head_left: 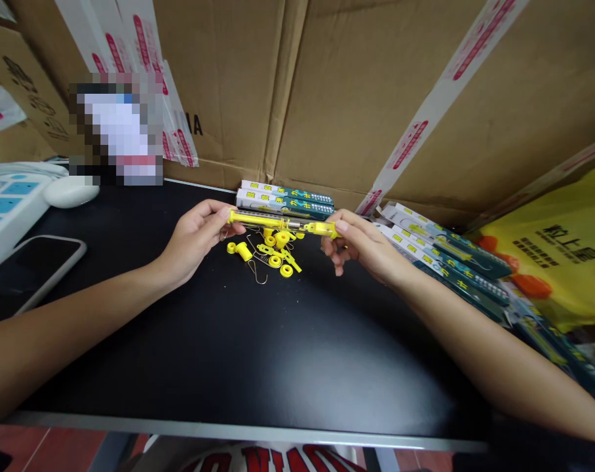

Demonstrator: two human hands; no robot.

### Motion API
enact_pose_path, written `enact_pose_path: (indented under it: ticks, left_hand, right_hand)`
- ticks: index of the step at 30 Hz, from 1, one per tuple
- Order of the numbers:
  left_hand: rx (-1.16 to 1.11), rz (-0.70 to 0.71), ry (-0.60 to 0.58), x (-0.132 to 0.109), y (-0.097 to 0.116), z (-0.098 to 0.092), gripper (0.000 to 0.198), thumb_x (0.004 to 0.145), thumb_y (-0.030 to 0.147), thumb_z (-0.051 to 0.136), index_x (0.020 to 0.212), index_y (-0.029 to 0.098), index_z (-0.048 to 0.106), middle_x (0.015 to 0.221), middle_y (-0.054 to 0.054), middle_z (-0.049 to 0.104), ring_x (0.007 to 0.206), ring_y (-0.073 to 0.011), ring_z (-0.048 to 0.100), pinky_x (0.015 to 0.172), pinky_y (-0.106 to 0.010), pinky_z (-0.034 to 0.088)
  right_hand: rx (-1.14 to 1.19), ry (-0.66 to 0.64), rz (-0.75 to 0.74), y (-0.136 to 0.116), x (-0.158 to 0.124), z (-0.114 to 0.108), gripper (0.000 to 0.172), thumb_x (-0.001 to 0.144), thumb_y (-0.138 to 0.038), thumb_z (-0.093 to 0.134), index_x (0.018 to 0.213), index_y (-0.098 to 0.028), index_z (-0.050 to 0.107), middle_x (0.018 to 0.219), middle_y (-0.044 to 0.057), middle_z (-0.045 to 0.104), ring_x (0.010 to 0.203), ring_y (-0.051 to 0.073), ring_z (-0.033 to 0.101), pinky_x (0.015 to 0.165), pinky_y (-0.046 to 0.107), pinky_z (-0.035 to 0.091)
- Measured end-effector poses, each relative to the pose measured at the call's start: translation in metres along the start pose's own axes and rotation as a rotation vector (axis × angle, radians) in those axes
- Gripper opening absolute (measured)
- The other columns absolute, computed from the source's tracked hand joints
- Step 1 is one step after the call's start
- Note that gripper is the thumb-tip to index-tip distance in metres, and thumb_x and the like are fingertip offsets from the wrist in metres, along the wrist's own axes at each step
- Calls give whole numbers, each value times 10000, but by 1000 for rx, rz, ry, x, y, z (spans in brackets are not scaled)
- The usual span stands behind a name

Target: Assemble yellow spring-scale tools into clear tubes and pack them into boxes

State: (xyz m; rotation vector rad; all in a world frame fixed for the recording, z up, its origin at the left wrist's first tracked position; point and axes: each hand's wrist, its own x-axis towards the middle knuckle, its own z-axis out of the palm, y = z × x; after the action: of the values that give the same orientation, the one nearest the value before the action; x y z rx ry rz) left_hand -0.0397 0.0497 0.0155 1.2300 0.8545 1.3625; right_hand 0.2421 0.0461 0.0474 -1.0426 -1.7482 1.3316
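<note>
Both hands hold a slim yellow and clear tube level above the black table. My left hand pinches its left end between thumb and fingers. At the other end, my right hand grips a yellow end piece, and a metallic section shows between that piece and the tube body. Just below and behind the tube lies a loose pile of small yellow parts, with caps, rings and flat pieces. A thin wire hook sits at the pile's front edge.
Small printed boxes lie behind the pile; more boxes line the right side beside a yellow bag. Large cardboard stands behind. At left are a phone, a white power strip and a white rounded object.
</note>
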Motion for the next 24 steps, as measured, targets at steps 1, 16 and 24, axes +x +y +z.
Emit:
enact_pose_path:
  ticks: [1,16,24]
  left_hand:
    - [3,2,-1,0,0,0,252,787,412,717,865,184,642,788,-18,678,799,-143,661,871,-324,522]
    - [153,122,70,0,-1,-1,266,840,417,653,821,218,478,788,-8,709,797,-153,702,802,-321,552]
    - [178,93,20,0,3,-1,237,836,368,660,779,220,484,653,15,653,651,-115,620,668,-248,510]
  right_hand:
    - [-14,19,-37,-1,0,0,322,844,-492,625,928,-224,467,721,-35,555,541,93,539,430,222,535]
    - [-302,188,-298,2,-5,3,331,765,-390,750,909,-232,498,847,-5,607,649,121,635,568,252,553]
    - [-340,189,-331,5,-6,1,315,782,-389,739,930,-238,505,849,-2,617,676,133,646,607,267,559]
